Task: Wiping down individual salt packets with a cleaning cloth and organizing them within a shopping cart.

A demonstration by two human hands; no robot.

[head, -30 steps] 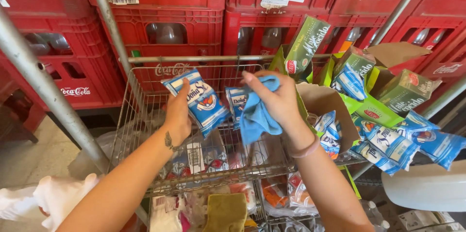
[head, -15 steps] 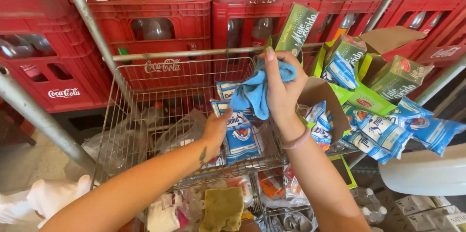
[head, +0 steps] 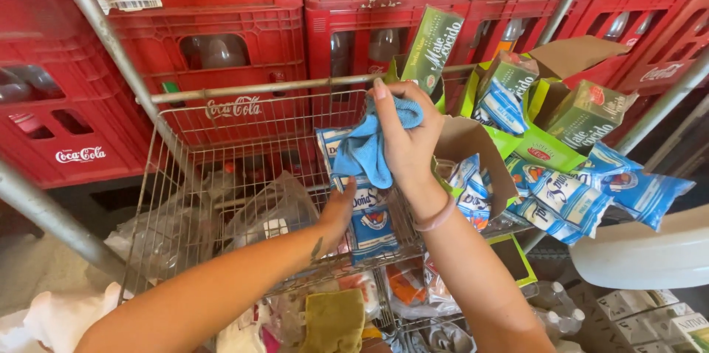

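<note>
My right hand [head: 405,142] is raised over a wire basket [head: 185,176] and is closed around a crumpled light blue cloth [head: 367,148]. My left hand [head: 337,214] reaches down into the basket and presses a blue and white packet [head: 371,221] against other packets of the same kind standing there. The fingers of that hand are partly hidden behind the packet.
Red bottle crates [head: 221,50] are stacked behind the basket. To the right, a cardboard box [head: 473,139] and green cartons [head: 583,113] sit among more blue and white packets [head: 569,201]. Clear plastic bags [head: 258,213] lie in the basket. A yellow-green sponge [head: 332,320] lies below.
My left hand has lowered a blue and white packet from chest height down into the basket. My right hand still holds the cloth, now a little higher and more to the right.
</note>
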